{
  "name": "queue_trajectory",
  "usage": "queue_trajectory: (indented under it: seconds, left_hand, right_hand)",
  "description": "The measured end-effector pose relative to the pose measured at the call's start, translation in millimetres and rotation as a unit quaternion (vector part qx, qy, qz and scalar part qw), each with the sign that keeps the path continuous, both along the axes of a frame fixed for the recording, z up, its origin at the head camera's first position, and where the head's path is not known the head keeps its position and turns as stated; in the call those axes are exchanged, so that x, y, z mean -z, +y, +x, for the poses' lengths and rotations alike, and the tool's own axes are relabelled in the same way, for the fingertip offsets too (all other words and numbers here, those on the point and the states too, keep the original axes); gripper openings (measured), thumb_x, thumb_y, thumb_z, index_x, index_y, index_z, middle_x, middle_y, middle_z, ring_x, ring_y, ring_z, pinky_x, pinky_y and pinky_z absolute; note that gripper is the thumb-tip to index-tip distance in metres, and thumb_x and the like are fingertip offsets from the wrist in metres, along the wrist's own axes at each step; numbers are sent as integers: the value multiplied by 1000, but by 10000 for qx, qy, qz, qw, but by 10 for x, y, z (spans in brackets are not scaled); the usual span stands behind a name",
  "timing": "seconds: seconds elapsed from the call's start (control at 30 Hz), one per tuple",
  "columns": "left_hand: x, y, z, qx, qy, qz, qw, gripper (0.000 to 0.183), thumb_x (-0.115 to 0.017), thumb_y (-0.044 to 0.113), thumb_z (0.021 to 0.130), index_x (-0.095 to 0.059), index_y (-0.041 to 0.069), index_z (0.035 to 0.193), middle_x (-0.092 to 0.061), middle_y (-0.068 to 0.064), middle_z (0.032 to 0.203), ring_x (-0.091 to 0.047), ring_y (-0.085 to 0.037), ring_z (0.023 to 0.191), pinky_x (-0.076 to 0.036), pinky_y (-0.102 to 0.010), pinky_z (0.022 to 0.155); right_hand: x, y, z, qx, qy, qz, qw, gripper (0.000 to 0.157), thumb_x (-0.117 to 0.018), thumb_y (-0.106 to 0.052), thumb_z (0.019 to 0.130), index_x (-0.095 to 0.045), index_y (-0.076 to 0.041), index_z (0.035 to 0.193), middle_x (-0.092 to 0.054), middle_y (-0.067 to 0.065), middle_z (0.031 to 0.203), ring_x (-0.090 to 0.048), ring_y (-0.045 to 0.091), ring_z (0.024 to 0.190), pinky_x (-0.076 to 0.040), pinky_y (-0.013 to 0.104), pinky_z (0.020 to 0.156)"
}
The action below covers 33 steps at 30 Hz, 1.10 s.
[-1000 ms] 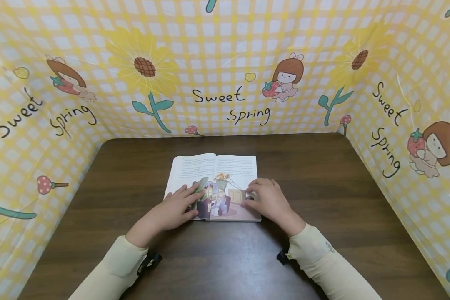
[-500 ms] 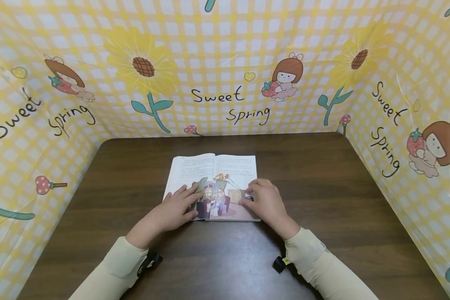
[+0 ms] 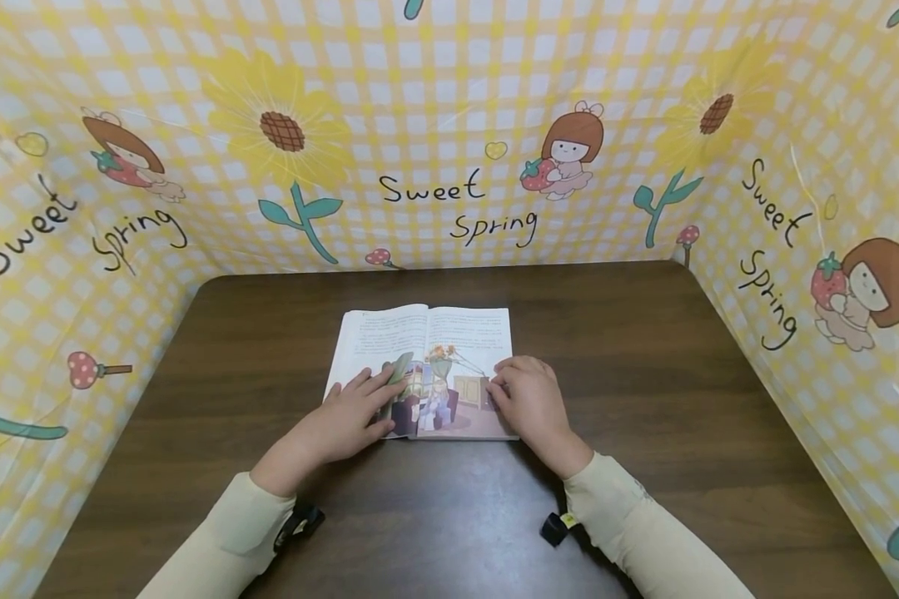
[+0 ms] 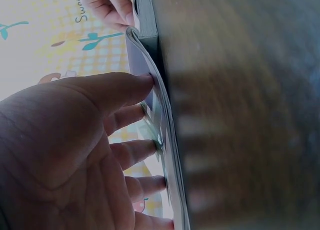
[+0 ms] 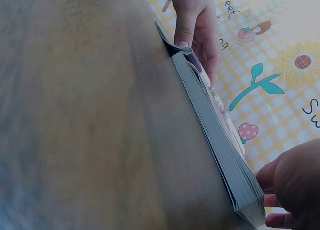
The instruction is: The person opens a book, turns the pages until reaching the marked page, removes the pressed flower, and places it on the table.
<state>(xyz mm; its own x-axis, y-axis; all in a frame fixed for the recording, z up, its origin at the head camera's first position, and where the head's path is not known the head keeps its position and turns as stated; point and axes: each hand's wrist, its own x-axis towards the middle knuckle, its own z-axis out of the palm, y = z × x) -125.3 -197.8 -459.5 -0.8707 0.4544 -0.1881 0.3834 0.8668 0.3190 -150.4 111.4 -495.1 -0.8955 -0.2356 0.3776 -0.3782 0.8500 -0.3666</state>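
Observation:
An open book [image 3: 464,333] with printed text and a coloured illustration lies flat on the brown table. Spread over the lower part of its left page is my left hand [image 3: 352,416]. In the left wrist view, this hand's thumb and fingertips [image 4: 155,147] press on the page surface. At the right page's outer edge, my right hand [image 3: 532,403] touches the paper with bent fingers and thumb. The right wrist view shows its fingers [image 5: 270,177] at the corner of the thick page block [image 5: 220,135]. Whether a sheet is pinched there cannot be made out.
The wooden table [image 3: 644,349] extends around the book. A yellow checked cloth [image 3: 434,108] with flowers and cartoon figures stands along the back and both sides. Black straps with small devices [image 3: 300,524] show at both wrists.
My right thumb has drawn back across the page towards the fingers and the outer edge. The right wrist has shifted slightly left. My left hand keeps its place on the left page.

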Motion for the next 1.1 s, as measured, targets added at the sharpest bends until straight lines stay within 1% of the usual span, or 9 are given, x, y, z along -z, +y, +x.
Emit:
queue_trajectory:
  seconds: [0.2,0.33,0.47,0.63,0.7,0.77,0.87,1.0,1.1]
  left_hand:
    - [-20,9,9,27,15,5,10000,65,-63,37,102,-38,24,160,-23,-11,170,-22,-47,153,-20,-80,110]
    - [-2,14,7,10,30,-2,10000,65,-63,39,102,-38,25,160,-23,-10,170,-22,-46,154,-19,-79,111]
    - [21,17,-1,-3,33,-6,10000,65,-62,40,102,-38,26,160,-23,-9,170,-21,-45,154,-19,-79,112]
    - [23,4,8,26,99,29,9999,64,-63,37,102,-39,25,160,-24,-11,170,-23,-46,153,-20,-80,111]
    - [24,-2,15,33,112,37,9999,64,-62,36,102,-38,25,160,-24,-11,170,-22,-47,153,-20,-80,110]
    - [24,-5,22,38,97,46,9999,64,-62,36,103,-37,25,160,-23,-11,170,-22,-46,154,-19,-80,111]
    - [28,-11,29,69,68,75,9999,63,-61,36,103,-36,25,161,-23,-12,170,-21,-46,154,-19,-80,110]
    - [26,-13,22,67,46,67,9999,64,-60,37,103,-35,26,161,-21,-10,170,-20,-46,154,-18,-80,111]
    - [24,-10,5,50,36,55,10000,64,-60,39,103,-35,27,161,-20,-8,171,-19,-45,155,-17,-79,112]
  right_hand:
    - [-36,-19,5,21,101,285,9995,15,-76,-20,92,-75,-13,78,-74,0,107,-65,25,107,-43,52,106]
    - [-36,-27,4,13,160,417,9990,15,-75,-19,92,-74,-13,78,-73,-1,107,-65,25,106,-42,53,106]
    - [-27,-27,-3,-39,233,440,9988,15,-75,-18,91,-74,-12,77,-72,0,107,-66,26,104,-42,55,106]
    - [6,-35,-24,-94,424,526,9977,15,-74,-18,90,-73,-11,77,-70,1,103,-65,27,101,-45,53,102]
    - [11,-40,-25,-86,424,591,9973,15,-73,-18,91,-72,-11,78,-70,1,103,-65,27,101,-46,52,101]
    - [-1,-43,-17,-72,334,608,9976,16,-73,-19,92,-73,-11,78,-71,2,105,-66,26,102,-47,51,102]
    - [-43,-52,8,-45,28,581,9983,19,-76,-23,92,-76,-10,77,-73,3,109,-67,26,106,-47,49,105]
    - [-116,-78,36,32,-490,196,9986,19,-79,-21,91,-78,-7,78,-73,8,113,-66,26,110,-50,43,103]
    - [-150,-90,48,166,-618,-85,9979,15,-80,-14,89,-78,-5,78,-73,9,111,-66,25,108,-54,39,98]
